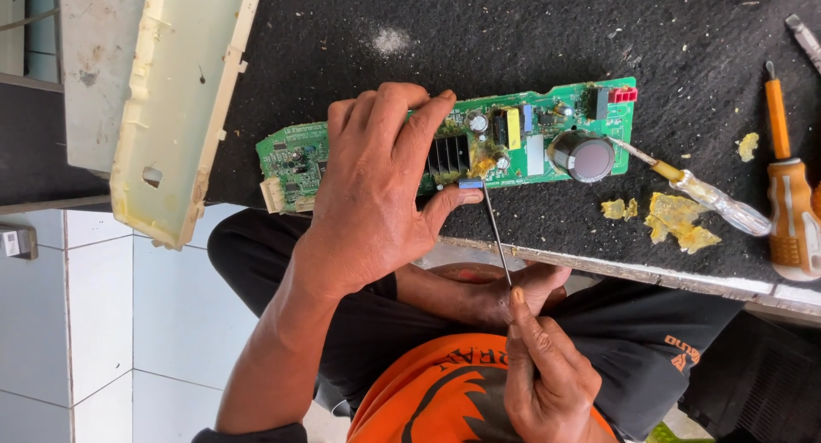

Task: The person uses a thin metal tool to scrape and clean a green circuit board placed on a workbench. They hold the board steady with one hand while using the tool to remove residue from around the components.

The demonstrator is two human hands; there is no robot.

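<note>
Left hand (pixel 372 186) clamps the board (pixel 530 131) at the counter (pixel 599 32) edge; right hand (pixel 543 366) pinches a thin probe (pixel 496 233). If the tip skids, it could scratch traces or bridge solder joints; the overhanging board might tip.

- A small repair workshop, by the look of it.
- A bench (pixel 530 32) with worn dark carpet on top.
- On it lies a bare circuit board (pixel 513 135).
- Screwdrivers (pixel 782 195) lie right of the board, a cream plastic casing (pixel 180 101) left.
- Pale floor tiles (pixel 103 323) show below the bench.
</note>
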